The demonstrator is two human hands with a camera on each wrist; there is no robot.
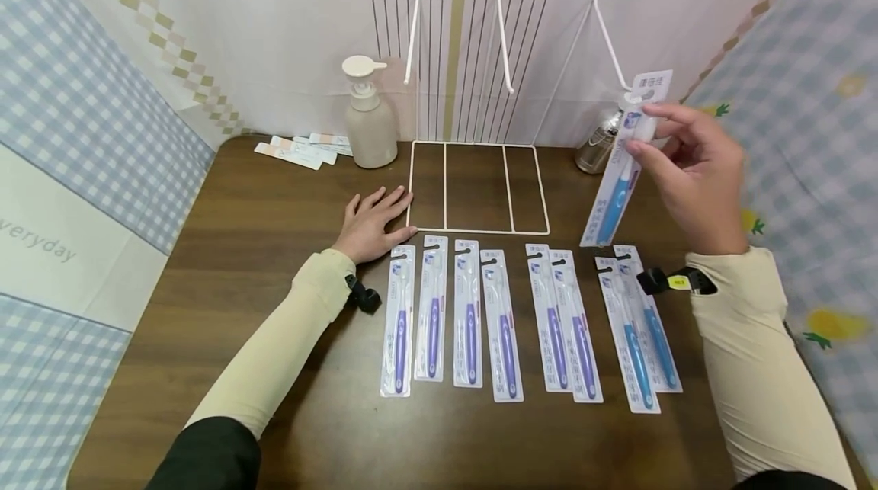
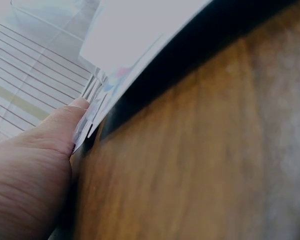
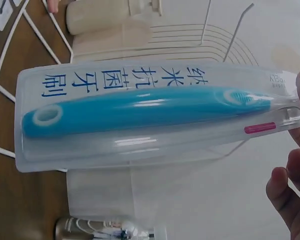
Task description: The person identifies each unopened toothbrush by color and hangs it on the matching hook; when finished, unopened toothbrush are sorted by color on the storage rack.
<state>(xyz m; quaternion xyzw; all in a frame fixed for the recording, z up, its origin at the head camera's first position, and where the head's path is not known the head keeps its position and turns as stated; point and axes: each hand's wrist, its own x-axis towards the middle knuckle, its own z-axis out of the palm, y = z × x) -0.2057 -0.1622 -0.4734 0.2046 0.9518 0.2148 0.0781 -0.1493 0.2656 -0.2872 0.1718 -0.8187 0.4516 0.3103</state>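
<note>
My right hand [image 1: 703,177] pinches the upper part of a blue toothbrush in a clear-and-white pack [image 1: 613,204], raised beside the tip of the right prong of a white wire rack [image 1: 480,232]. In the head view the pack's hook slot is close to that tip; whether they touch I cannot tell. The right wrist view shows the blue handle [image 3: 150,110] large. My left hand [image 1: 373,227] rests on the table with fingers spread, at the left side of the rack's base. Its thumb [image 2: 60,122] lies by the top of the nearest purple toothbrush pack [image 1: 398,322].
Several purple packs stand in a row along the table [image 1: 309,398], with two overlapping blue toothbrush packs [image 1: 638,345] at the right. Behind are a pump bottle [image 1: 372,128], paper strips [image 1: 295,153] and a silver-bodied bottle [image 1: 597,143]. Curtains hang behind and at the sides.
</note>
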